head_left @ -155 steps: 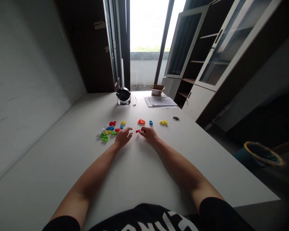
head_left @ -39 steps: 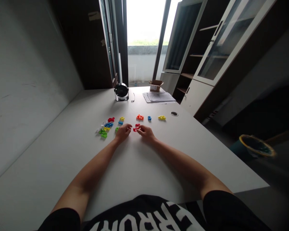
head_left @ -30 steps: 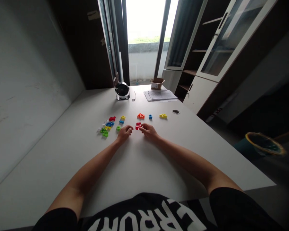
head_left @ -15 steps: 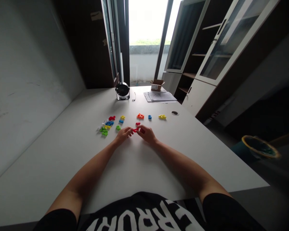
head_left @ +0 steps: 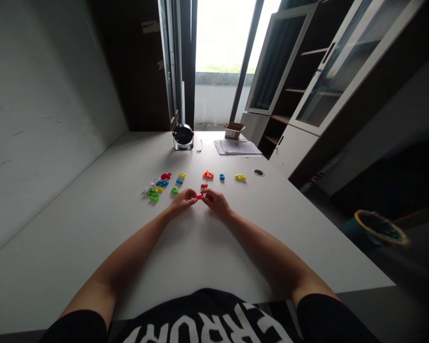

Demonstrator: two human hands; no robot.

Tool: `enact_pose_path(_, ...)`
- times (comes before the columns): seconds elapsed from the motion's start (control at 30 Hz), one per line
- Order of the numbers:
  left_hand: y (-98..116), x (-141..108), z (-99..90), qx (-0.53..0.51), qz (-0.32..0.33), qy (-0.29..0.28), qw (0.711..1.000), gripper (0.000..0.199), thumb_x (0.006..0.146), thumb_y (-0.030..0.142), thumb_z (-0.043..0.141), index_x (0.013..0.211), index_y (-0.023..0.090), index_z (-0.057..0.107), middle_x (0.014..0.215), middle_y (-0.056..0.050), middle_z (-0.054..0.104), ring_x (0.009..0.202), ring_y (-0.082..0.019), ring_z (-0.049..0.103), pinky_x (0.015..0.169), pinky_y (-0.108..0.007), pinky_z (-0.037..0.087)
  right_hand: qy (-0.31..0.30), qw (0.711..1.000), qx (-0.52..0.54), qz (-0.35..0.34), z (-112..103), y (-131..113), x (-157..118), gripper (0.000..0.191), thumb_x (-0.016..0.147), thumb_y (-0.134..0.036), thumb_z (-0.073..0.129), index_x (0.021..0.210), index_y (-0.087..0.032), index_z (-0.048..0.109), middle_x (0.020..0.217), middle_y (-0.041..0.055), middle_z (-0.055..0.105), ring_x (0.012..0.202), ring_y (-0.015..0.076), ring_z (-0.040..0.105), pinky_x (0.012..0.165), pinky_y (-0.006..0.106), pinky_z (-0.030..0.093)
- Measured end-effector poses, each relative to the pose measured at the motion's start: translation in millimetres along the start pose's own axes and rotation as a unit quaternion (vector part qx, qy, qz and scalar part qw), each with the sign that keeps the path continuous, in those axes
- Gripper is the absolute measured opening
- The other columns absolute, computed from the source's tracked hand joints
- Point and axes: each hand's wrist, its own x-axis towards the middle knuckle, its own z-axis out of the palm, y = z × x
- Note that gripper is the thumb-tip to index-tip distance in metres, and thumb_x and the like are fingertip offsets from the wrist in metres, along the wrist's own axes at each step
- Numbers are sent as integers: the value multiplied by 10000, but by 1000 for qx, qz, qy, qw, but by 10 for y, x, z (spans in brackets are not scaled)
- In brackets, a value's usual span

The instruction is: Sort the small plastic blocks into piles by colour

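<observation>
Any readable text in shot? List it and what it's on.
"ERRO" (best reading, upside down, cut off by the frame): white letters on the black T-shirt.
Papers on the table: print too small to read.
Cardboard box: any markings too small to read.

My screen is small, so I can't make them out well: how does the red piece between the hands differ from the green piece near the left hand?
The red piece is red and the green piece green. The red piece is held between the left hand and right hand; the green piece lies on the white table, untouched. The red piece looks longer, the green piece squatter. Both are small and look like plastic.
</observation>
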Motion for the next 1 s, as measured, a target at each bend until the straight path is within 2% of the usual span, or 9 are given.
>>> enact_pose_path(0.13, 5, -3, 8, 1, 10, -3, 1000, 251, 805, 340, 722, 969, 167, 646, 863, -22, 645, 749, -143, 564, 681, -262, 448, 12, 1000, -9, 23, -6, 16, 7, 275, 944, -426, 601, 1014, -191, 726, 636, -24, 591, 559, 112, 469, 599, 235, 392)
enact_pose_path(0.3, -17, 0, 22, -19, 10, 3, 1000, 269, 807, 317, 724, 1018, 176, 635, 906, -39, 658, 801, -157, 597, 711, -273, 474, -18, 1000, -2, 24, 21, 53, 37, 303, 913, -475, 644, 984, -192, 727, 654, -13, 622, 559, 113, 498, 581, 233, 394)
enact_pose_path(0.47, -60, 19, 14, -19, 8, 7, 1000, 276, 811, 312, 726, 1035, 182, 632, 914, -43, 669, 815, -159, 620, 712, -270, 481, -21, 999, -3, 25, 31, 74, 53, 321, 914, -498, 652, 988, -196, 731, 645, -11, 636, 550, 112, 504, 579, 234, 399)
enact_pose_path(0.57, -89, 23, 18, -32, -3, 7, 999, 299, 814, 311, 723, 1068, 181, 633, 923, -49, 685, 807, -156, 631, 714, -270, 481, -11, 1000, -16, 15, 23, 63, 33, 339, 925, -513, 642, 984, -195, 743, 662, 3, 658, 559, 115, 521, 594, 235, 407)
enact_pose_path(0.73, -81, 16, 25, -79, -19, -24, 996, 335, 852, 332, 685, 1140, 175, 614, 940, -69, 722, 779, -157, 651, 699, -274, 488, 15, 999, -38, -12, -37, 19, -19, 344, 943, -505, 628, 1061, -203, 739, 743, 25, 699, 601, 124, 558, 640, 235, 429)
enact_pose_path(1.0, -7, 5, 23, -91, -30, -37, 995, 385, 875, 417, 689, 1151, 151, 648, 898, -76, 725, 760, -166, 664, 694, -282, 503, 8, 995, -91, -45, -77, -11, -34, 274, 964, -430, 610, 1100, -212, 705, 741, 8, 693, 611, 120, 565, 658, 230, 418)
